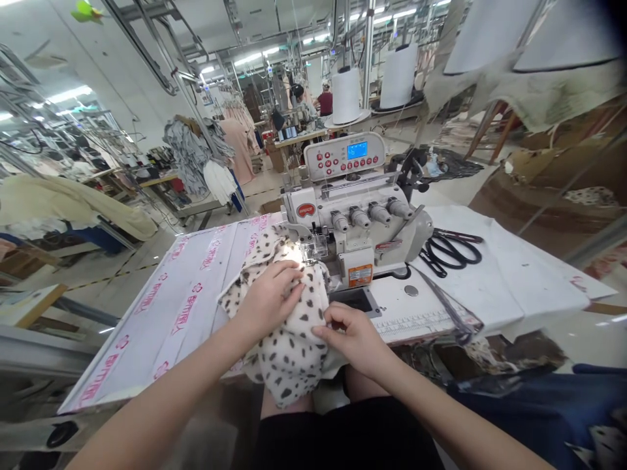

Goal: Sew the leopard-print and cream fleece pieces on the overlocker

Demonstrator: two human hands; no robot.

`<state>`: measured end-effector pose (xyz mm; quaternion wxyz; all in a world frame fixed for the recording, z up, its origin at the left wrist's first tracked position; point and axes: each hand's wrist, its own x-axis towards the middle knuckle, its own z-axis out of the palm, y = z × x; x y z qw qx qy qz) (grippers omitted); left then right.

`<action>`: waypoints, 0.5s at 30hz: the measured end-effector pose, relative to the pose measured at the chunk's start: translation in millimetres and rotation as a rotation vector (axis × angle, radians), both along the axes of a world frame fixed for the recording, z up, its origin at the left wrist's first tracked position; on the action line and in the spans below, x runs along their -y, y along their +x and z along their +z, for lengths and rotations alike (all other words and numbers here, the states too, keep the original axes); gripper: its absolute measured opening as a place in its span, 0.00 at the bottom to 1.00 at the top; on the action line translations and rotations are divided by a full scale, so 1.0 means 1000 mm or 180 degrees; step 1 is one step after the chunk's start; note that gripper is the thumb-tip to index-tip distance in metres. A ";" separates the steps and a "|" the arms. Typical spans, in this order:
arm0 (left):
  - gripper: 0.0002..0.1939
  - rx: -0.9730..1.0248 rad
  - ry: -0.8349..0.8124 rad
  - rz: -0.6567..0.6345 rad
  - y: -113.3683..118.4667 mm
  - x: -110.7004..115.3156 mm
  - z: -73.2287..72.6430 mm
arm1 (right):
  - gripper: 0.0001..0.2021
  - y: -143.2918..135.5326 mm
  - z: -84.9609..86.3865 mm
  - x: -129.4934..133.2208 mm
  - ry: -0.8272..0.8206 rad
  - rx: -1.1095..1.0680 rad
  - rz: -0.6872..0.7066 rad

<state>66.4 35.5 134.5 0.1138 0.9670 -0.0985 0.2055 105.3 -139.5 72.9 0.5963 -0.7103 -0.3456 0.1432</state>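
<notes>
A cream fabric piece with dark spots [294, 352] lies across the table edge and hangs over my lap. Its upper end reaches under the lit presser foot of a white overlock sewing machine [313, 196]. My left hand [272, 294] rests on the cloth just in front of the foot, palm down with its fingers stretched out. Lower and to the right, my right hand [350, 329] pinches the fabric's right edge between thumb and fingers.
Black scissors [448, 251] lie right of the machine, near a grey strip [450, 303] on the table. White thread cones [345, 94] stand behind it. The left tabletop [171, 307] has pink printed lettering. Garment racks and other people are farther back.
</notes>
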 end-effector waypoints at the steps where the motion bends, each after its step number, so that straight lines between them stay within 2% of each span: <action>1: 0.08 -0.0010 0.0006 -0.0001 0.001 -0.001 0.000 | 0.13 0.000 0.001 0.001 0.0018 -0.0015 0.0000; 9: 0.10 -0.0065 0.0098 -0.0002 0.004 0.001 0.002 | 0.13 -0.008 0.001 -0.001 -0.0103 -0.0148 -0.0015; 15: 0.10 -0.0149 0.0080 -0.0033 0.014 0.000 0.007 | 0.14 0.004 0.000 -0.005 -0.0093 -0.0157 0.0024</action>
